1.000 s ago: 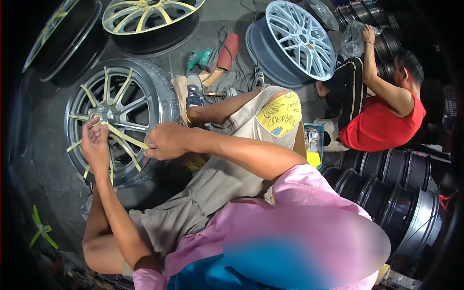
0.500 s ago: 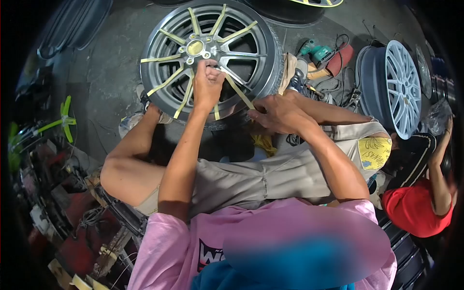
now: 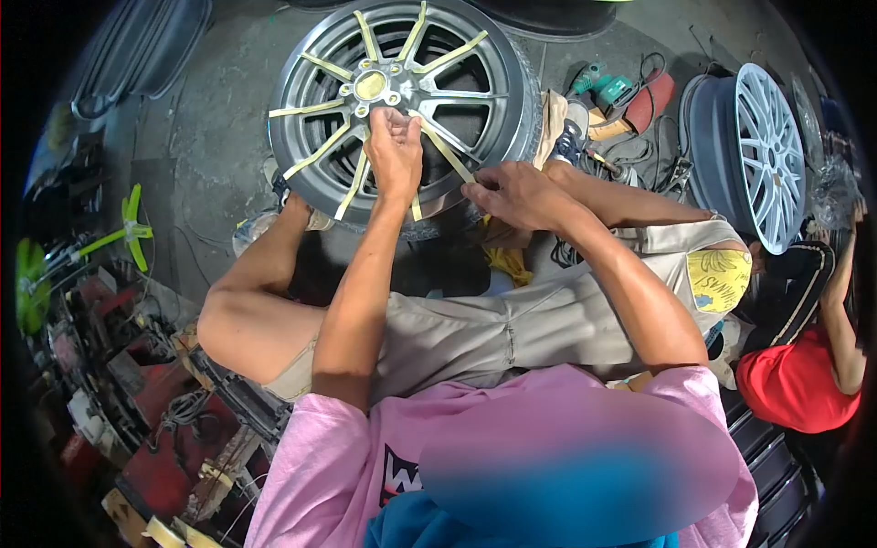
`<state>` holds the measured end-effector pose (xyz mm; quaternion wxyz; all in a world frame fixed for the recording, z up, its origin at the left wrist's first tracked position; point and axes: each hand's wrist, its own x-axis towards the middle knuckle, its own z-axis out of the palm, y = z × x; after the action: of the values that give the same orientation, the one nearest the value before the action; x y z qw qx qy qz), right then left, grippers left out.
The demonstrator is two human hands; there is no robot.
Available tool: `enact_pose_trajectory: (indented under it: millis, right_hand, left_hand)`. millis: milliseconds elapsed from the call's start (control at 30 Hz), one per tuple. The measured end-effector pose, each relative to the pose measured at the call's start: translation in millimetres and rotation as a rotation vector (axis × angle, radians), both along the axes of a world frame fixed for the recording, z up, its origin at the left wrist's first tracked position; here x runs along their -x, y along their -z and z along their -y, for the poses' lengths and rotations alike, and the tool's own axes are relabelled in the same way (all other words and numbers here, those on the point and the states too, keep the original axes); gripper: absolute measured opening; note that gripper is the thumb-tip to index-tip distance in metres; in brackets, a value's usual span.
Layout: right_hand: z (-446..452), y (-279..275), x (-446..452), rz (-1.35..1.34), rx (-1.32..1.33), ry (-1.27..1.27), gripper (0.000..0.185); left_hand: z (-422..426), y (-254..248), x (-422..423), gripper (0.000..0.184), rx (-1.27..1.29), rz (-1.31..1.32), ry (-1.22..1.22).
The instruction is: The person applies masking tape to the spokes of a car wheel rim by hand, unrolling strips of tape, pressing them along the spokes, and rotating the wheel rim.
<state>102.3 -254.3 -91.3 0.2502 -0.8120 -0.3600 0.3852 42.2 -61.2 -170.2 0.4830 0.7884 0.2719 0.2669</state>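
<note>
A grey multi-spoke wheel [image 3: 498,94] with a tyre lies face up, with yellow tape strips along many spokes and a yellow patch [image 3: 371,86] at its hub. My left hand [image 3: 395,151] is over the wheel just below the hub, fingers pinched at the inner end of a tape strip [image 3: 445,148]. That strip runs along a lower right spoke towards the rim. My right hand [image 3: 513,194] is at the wheel's lower right edge, its fingertips closed on the strip's outer end.
A pale blue wheel [image 3: 770,160] stands tilted at the right, near a person in a red top [image 3: 800,387]. A green power tool [image 3: 603,86] and cables lie beyond my foot. Red machinery [image 3: 164,470] and a green fan-like object [image 3: 135,228] are at the left.
The view has swung left since the first frame, so the wheel sits nearer the middle. The strip's outer end now lies close to the rim, and my right hand has moved slightly inward.
</note>
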Motion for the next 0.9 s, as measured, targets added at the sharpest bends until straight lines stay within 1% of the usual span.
enact_pose_trajectory:
  millis: [67,100,167,233,433,533,667,900]
  right_hand:
    - [-1,3,0,-0.043,-0.090,0.063,0.043]
    - [-1,2,0,-0.043,-0.090,0.065,0.043]
    - [-3,-3,-1,-0.092,-0.074,0.081,0.045]
    - [-4,-4,-1,-0.104,-0.072,0.084,0.046]
    - [-6,-7,-1,-0.136,-0.048,0.087,0.048]
    - [-7,-8,-1,-0.138,-0.036,0.083,0.048]
    - [-6,-9,0,-0.166,-0.053,0.100,0.048]
    - [-7,-12,-3,-0.159,-0.001,0.052,0.048]
  left_hand:
    - [-1,3,-1,0.022,-0.011,-0.011,-0.022]
    - [-1,3,-1,0.022,-0.013,-0.004,-0.029]
    - [0,4,-2,0.021,-0.014,0.001,-0.037]
    - [0,0,-2,0.021,-0.112,-0.023,-0.044]
    - [0,-8,-3,0.019,-0.154,-0.093,-0.030]
    - [-2,-8,-3,0.023,-0.155,-0.124,-0.048]
    - [-3,-5,-5,0.022,-0.159,-0.094,-0.044]
    - [0,-11,-5,0.022,-0.152,-0.144,-0.061]
